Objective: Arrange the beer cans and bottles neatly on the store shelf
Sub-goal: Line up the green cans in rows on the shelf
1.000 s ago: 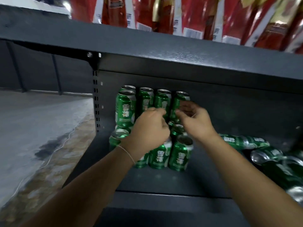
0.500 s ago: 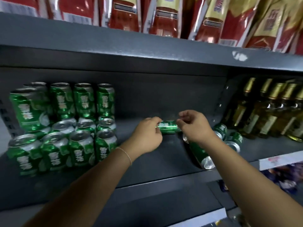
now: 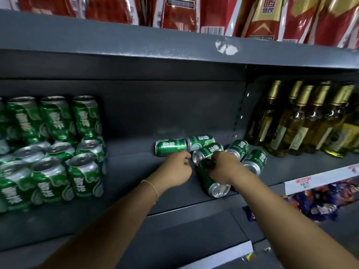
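Note:
Green beer cans (image 3: 52,152) stand stacked in two tiers at the left of the dark shelf (image 3: 126,183). Several loose cans lie on their sides in the middle. My right hand (image 3: 223,168) grips one tilted can (image 3: 207,152) from above, over another lying can (image 3: 212,183). My left hand (image 3: 174,170) has its fingers curled, with thumb and knuckles against the lower edge of a lying can (image 3: 171,147); no grip on it shows. Two more cans (image 3: 238,148) (image 3: 255,161) lie to the right.
Gold-capped glass bottles (image 3: 303,121) stand in rows at the right end of the shelf. The upper shelf (image 3: 136,45) carries red and gold packages. A white price strip (image 3: 320,179) edges the right front, with purple packets (image 3: 318,202) below it.
The view has swung right from the stacked cans to the loose ones. The single can held between both hands is released; my right hand now grips a tilted can and my left has dropped lower.

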`<state>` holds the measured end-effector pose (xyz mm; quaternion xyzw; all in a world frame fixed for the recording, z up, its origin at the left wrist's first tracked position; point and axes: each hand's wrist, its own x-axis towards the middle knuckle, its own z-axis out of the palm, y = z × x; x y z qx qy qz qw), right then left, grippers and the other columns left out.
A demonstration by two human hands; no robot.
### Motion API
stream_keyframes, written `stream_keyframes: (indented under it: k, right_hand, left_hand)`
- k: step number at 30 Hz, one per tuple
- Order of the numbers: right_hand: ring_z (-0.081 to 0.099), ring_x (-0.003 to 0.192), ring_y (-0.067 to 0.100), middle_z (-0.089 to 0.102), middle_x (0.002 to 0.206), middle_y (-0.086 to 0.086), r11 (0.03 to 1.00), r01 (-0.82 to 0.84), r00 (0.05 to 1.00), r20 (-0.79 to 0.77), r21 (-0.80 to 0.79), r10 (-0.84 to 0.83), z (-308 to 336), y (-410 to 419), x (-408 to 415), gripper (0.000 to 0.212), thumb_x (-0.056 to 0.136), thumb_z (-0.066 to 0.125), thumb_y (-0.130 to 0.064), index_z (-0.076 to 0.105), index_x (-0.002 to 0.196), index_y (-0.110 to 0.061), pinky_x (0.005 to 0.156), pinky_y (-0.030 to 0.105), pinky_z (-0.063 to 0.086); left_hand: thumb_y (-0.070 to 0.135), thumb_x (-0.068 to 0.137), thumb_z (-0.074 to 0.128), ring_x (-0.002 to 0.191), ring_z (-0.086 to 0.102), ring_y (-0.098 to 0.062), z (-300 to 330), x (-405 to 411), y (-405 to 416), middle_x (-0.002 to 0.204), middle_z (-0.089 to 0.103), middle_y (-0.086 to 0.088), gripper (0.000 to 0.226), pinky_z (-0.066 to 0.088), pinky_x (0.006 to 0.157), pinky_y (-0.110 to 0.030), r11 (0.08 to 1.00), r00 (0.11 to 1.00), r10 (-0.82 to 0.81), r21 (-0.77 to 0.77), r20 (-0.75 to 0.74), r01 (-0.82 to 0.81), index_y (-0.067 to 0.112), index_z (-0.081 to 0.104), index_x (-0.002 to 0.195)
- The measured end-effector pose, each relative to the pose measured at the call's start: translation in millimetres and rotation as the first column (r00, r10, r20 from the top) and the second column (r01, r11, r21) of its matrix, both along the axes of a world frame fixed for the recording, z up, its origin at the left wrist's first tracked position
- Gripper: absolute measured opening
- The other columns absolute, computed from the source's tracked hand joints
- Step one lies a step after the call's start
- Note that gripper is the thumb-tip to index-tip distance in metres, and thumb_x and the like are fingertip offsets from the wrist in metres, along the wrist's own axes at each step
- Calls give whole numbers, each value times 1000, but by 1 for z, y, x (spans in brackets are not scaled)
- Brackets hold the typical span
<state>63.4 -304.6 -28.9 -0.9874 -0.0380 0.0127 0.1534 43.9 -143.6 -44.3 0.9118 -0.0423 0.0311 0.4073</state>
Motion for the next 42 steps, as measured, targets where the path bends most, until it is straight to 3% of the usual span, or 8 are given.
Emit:
stream_keyframes:
  k: [7, 12, 16, 20, 23, 28, 32, 42]
  right_hand:
    - [61, 96, 24, 63, 112, 7, 995, -12, 992, -128, 96, 24, -2, 11, 0, 61, 71, 77, -51, 55, 114, -15, 76, 29, 50]
    - [63, 104, 25, 64, 115, 7, 968, 21, 995, -104, 251, 5, -2, 15, -4, 73, 70, 81, -34, 49, 134, -18, 85, 27, 52]
    - [67, 89, 20, 66, 106, 6, 709, 114, 978, -204, 695, 43, 3, 24, -6, 80, 69, 86, -13, 46, 139, -14, 72, 28, 56]
    - [71, 95, 24, 67, 117, 9, 550, 58, 985, -136, 833, 102, 16, 49, -3, 94, 58, 92, -14, 46, 140, -15, 84, 39, 60]
    - [74, 93, 25, 73, 108, 10, 458, -7, 981, -83, 889, 175, 29, 76, -5, 94, 42, 95, -19, 55, 127, -11, 86, 46, 60]
    - [75, 83, 27, 77, 91, 11, 345, -93, 962, -5, 934, 272, 52, 120, -20, 49, 66, 86, 0, 63, 108, -4, 70, 37, 62]
    - [74, 91, 31, 76, 96, 15, 311, -170, 943, 62, 935, 328, 67, 156, -33, 46, 67, 86, -2, 66, 108, 1, 78, 40, 61]
    - [75, 83, 16, 78, 88, -1, 286, -315, 892, 180, 905, 415, 87, 249, -59, 50, 66, 86, 2, 65, 110, -9, 67, 27, 60]
  left_hand:
    - [6, 89, 44, 114, 56, -19, -8, -3, -1, 126, 60, -6, 42, 42, 90, -19, 999, 997, 41, -1, -72, -41, 11, 53, 129]
    - [6, 90, 43, 114, 55, -16, -7, -12, 13, 130, 57, -4, 43, 42, 86, -19, 994, 990, 67, -80, -122, -78, 12, 51, 132]
    - [-1, 87, 50, 96, 58, -14, 1, -23, 25, 113, 63, -3, 43, 51, 82, -28, 962, 976, -4, -268, -218, -56, 9, 53, 128]
    - [5, 81, 67, 93, 64, -13, 15, -34, 47, 95, 67, 2, 42, 54, 81, -31, 892, 947, -160, -451, -280, 17, 16, 56, 119]
    - [21, 75, 79, 95, 66, -7, 24, -44, 69, 98, 70, 8, 52, 54, 81, -31, 883, 962, -160, -468, -220, 40, 26, 53, 119]
    - [34, 59, 84, 88, 68, -11, 32, -57, 103, 98, 71, 3, 59, 57, 80, -34, 875, 999, 50, -482, -7, -47, 32, 50, 107]
    - [19, 65, 84, 87, 70, -11, 43, -71, 139, 91, 72, 8, 49, 57, 85, -42, 878, 978, 167, -471, 129, -88, 40, 55, 98]
    - [26, 74, 79, 109, 58, -11, 57, -108, 221, 116, 59, 12, 78, 50, 94, -31, 946, 859, 307, -228, 409, -230, 17, 37, 139]
